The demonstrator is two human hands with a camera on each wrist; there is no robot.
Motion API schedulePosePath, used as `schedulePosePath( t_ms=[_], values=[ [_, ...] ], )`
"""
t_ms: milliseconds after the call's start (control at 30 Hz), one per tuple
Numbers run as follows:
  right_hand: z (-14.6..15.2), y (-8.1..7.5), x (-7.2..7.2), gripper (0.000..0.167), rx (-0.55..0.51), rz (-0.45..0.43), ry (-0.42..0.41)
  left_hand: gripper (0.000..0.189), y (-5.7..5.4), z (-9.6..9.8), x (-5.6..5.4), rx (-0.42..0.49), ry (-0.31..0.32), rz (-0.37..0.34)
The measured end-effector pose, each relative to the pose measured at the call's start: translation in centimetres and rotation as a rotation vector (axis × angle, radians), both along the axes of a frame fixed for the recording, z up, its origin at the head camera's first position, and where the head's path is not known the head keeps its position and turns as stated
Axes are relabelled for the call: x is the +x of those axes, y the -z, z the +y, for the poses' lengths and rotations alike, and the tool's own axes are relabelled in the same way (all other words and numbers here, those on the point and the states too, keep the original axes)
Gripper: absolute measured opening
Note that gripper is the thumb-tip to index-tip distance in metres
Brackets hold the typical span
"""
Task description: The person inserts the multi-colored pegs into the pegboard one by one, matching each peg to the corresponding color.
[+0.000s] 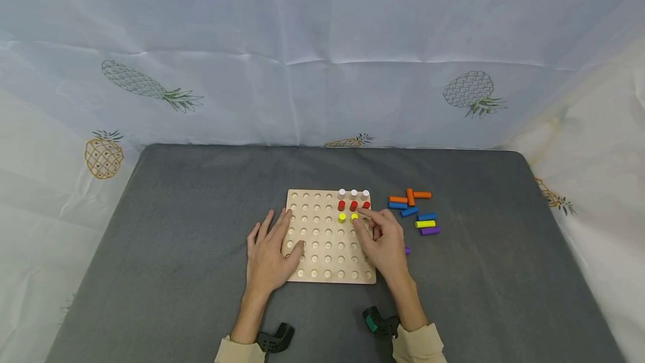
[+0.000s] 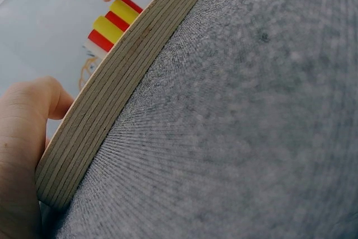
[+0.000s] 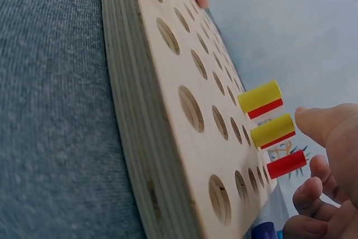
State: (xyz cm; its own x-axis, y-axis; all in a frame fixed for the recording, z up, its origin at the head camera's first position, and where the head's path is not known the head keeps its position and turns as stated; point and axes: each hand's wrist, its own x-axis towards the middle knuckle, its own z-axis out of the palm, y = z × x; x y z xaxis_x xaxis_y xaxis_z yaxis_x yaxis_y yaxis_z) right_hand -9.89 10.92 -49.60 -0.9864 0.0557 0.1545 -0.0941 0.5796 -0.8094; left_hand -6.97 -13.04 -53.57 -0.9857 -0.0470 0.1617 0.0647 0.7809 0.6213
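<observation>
A square wooden pegboard (image 1: 322,248) with rows of round holes lies flat on the table. White pegs (image 1: 354,193), red pegs (image 1: 341,205) and two yellow pegs (image 1: 342,218) stand upright in its far right part. My left hand (image 1: 269,259) rests on the board's left edge with fingers spread, the thumb on its top face. Over the board's right side is my right hand (image 1: 385,242), its thumb tip (image 3: 305,118) close by the top of one yellow peg (image 3: 272,130). Its other fingers bend loosely, with no peg between them.
Right of the board lie loose orange pegs (image 1: 410,198), blue pegs (image 1: 409,212), a yellow peg (image 1: 425,224) and a purple peg (image 1: 430,231). Another purple peg (image 1: 407,251) shows partly behind my right hand. A pineapple-print curtain (image 1: 312,99) hangs behind the grey table (image 1: 201,200).
</observation>
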Motion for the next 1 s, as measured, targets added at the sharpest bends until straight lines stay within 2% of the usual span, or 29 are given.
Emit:
schedulePosePath(
  t_ms=[300, 1000],
  values=[
    [0.7, 0.0, 0.1, 0.022, 0.035, 0.089, 0.014, 0.07, 0.1, -0.1, 0.0, 0.001, 0.001, 0.009],
    [4.6, 0.6, 0.2, 0.021, 0.155, 0.096, 0.074, 0.071, 0.2, 0.0, -0.1, 0.006, -0.004, 0.0]
  ],
)
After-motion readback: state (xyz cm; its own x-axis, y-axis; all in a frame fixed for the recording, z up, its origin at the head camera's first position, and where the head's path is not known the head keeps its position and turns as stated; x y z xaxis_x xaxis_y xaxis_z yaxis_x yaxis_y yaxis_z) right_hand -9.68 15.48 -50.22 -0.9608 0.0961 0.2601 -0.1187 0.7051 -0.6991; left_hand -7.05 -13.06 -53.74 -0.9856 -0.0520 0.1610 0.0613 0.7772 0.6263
